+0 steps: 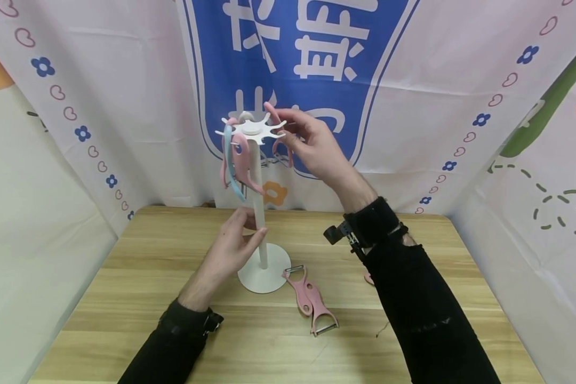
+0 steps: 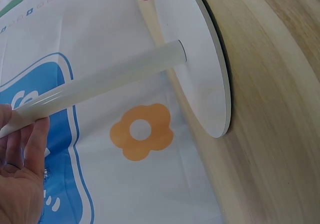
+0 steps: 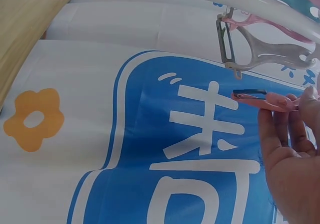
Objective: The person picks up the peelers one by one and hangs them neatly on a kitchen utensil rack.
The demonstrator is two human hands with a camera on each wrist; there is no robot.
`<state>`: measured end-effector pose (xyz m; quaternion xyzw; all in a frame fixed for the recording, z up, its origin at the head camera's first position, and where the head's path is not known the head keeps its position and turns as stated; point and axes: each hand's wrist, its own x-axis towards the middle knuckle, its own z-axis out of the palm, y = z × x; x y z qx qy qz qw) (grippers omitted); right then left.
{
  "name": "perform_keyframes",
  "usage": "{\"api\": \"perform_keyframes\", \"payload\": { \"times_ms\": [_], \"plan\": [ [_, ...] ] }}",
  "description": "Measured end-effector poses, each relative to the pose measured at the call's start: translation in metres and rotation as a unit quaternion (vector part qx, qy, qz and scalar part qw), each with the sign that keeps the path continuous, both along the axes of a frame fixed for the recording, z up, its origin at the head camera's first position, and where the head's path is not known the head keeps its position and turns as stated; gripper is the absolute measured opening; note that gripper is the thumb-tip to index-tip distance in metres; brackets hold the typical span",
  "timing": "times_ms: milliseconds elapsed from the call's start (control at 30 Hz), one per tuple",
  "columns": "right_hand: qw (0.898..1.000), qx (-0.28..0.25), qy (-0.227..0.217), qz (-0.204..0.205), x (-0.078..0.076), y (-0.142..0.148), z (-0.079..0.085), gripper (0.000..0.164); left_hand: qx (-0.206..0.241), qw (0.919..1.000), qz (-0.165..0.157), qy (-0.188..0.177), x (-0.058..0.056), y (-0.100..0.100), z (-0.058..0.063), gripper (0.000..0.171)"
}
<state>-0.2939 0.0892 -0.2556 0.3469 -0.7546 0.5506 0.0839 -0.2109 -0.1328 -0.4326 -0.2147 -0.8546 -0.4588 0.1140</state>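
White peeler stand [image 1: 260,214], near the worktop's [image 1: 129,298] back edge: the left hand [image 1: 232,238] grips its pole [image 2: 102,81] while the right hand [image 1: 314,143] pinches a pink Y-peeler [image 3: 265,102] beside the hooked top [image 1: 252,128], where a loose pinch could drop the peeler or a sideways knock tip the stand.

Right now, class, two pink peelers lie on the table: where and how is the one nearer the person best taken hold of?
Probably by the handle of the nearer peeler, pinched across its middle from above and slightly right. It lies flat, its blade end pointing away from the stand, and the other peeler crowds the handle's left side.
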Motion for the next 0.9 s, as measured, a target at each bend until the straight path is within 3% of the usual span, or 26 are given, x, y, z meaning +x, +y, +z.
{"api": "perform_keyframes", "payload": {
  "times_ms": [633, 900],
  "plan": [
    [0.999, -0.010, 0.024, 0.044, -0.005, -0.007, -0.018, 0.041, 0.004, 1.0000, -0.006, -0.003, 0.000, -0.001, 0.000, 0.036],
    [0.998, -0.018, 0.002, 0.055, -0.004, -0.009, -0.021, 0.044, 0.006, 0.9999, -0.009, 0.002, -0.001, -0.001, -0.001, 0.036]
  ]
}}
